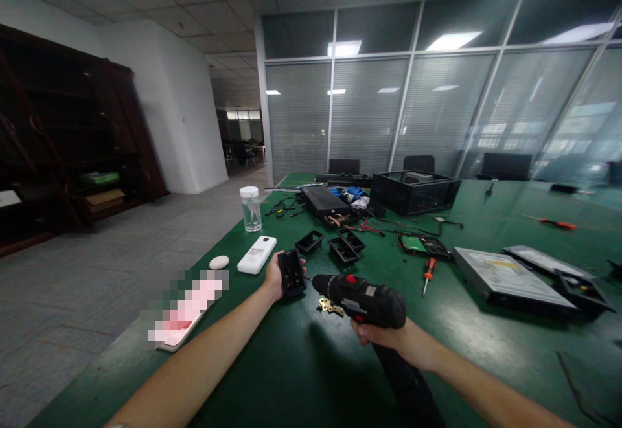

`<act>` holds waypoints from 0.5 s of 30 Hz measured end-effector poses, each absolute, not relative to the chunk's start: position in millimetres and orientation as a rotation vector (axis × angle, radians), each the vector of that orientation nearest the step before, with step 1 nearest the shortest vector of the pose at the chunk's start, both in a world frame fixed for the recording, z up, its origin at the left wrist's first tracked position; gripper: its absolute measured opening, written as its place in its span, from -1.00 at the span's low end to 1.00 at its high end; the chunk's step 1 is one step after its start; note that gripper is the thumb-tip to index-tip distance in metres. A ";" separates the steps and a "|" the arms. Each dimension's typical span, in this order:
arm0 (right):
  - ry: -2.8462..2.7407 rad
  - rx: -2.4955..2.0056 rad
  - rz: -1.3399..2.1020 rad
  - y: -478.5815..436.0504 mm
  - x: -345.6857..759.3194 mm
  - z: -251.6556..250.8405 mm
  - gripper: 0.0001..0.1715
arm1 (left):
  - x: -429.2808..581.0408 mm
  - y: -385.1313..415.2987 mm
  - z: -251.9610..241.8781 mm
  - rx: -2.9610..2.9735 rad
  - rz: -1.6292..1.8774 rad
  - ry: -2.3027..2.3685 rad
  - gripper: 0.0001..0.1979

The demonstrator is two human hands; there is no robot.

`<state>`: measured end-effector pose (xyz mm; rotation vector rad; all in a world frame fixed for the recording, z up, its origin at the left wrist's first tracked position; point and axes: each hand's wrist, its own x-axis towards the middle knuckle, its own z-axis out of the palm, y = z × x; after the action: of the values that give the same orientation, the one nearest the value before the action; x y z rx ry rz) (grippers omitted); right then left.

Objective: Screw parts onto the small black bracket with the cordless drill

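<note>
My left hand (275,278) is closed around a black plastic box-like frame (292,274), its hollow side with small brass-coloured parts facing me. In my right hand (383,337) is a black cordless drill (362,298) with red buttons, gripped by the handle. The drill's chuck points left at the frame; whether the bit touches it I cannot tell. Just below the chuck lies a small pile of brass-coloured metal pieces (331,307). Several similar black frames, such as an open one (310,241) and another (343,250), rest just beyond my left hand.
On the green table (272,363) a white power bank (257,254), a clear bottle (251,209) and a blurred-out phone (189,311) stand left. An orange screwdriver (428,276), a silver disc drive (510,279) and a circuit-board part (422,245) lie right. A black computer case (415,193) sits behind.
</note>
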<state>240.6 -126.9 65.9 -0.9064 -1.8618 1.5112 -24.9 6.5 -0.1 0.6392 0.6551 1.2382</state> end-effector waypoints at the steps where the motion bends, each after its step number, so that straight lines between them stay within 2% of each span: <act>1: -1.864 -0.914 1.509 -126.8 240.6 65.7 -0.72 | -25.0 6.5 0.1 0.637 1.235 0.657 -0.53; 15: -1.856 -0.898 1.513 -127.6 240.0 67.5 -0.70 | -22.9 2.4 5.9 0.614 1.250 0.681 -0.54</act>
<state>240.0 -127.6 67.5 -0.8984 -1.8560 1.5126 -22.9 2.4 5.9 0.6143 0.6808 1.2495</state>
